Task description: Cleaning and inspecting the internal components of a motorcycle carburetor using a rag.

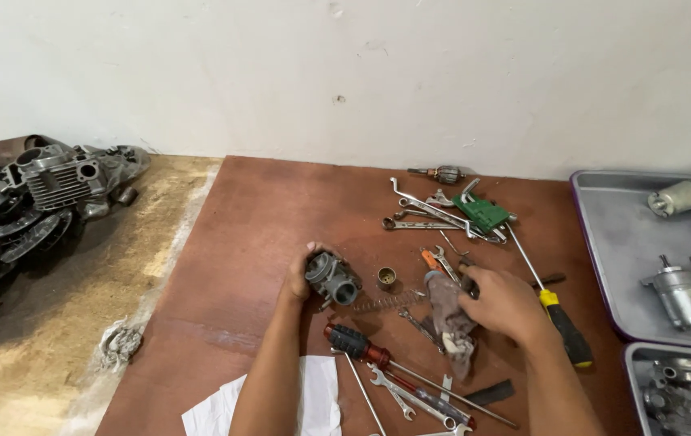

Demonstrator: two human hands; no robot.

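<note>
The left hand (301,278) is clasping one grey carburettor body (331,278) on the brown board (240,242). The right hand (505,303) is gripping one grimy rag (450,323) and a small tool. Two screwdrivers are lying nearby, red-handled (369,351) and yellow-black (565,323); two metal trays (620,242) are sitting right

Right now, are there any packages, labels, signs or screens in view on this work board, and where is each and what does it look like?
No packages, signs or screens show.
Green block: among the wrenches near the wall; boxy, bright green; any label is too small to tell.
White paper sheet: near edge of the brown board, under the left forearm; crumpled, blank.
</note>
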